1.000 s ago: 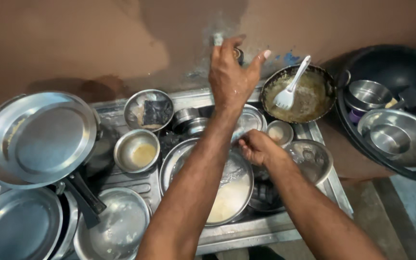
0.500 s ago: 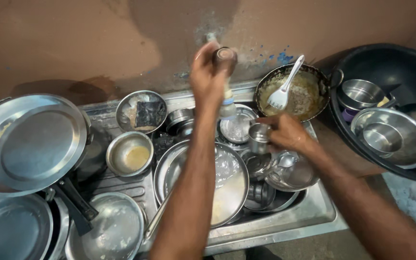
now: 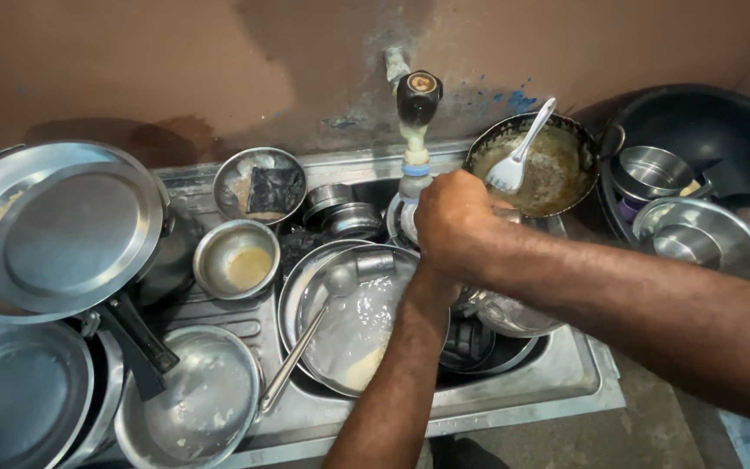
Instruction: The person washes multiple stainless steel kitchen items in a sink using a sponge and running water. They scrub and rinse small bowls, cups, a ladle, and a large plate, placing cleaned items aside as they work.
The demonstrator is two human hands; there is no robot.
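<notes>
Head view: both hands meet under the tap [image 3: 416, 104] over the crowded sink [image 3: 566, 382]. The right hand [image 3: 453, 217] lies on top, fingers curled; what it grips cannot be told. The left hand is hidden beneath it. A steel plate [image 3: 349, 321] with a ladle [image 3: 323, 321] lies just below.

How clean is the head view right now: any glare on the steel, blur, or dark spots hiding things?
Head view: sharp overall, no motion blur on the hands. Soft glare patches on the large steel plate at left. The black tub at right is dim inside, and the sink bottom beneath the arms is shadowed. Edges bow slightly from the wide lens.
</notes>
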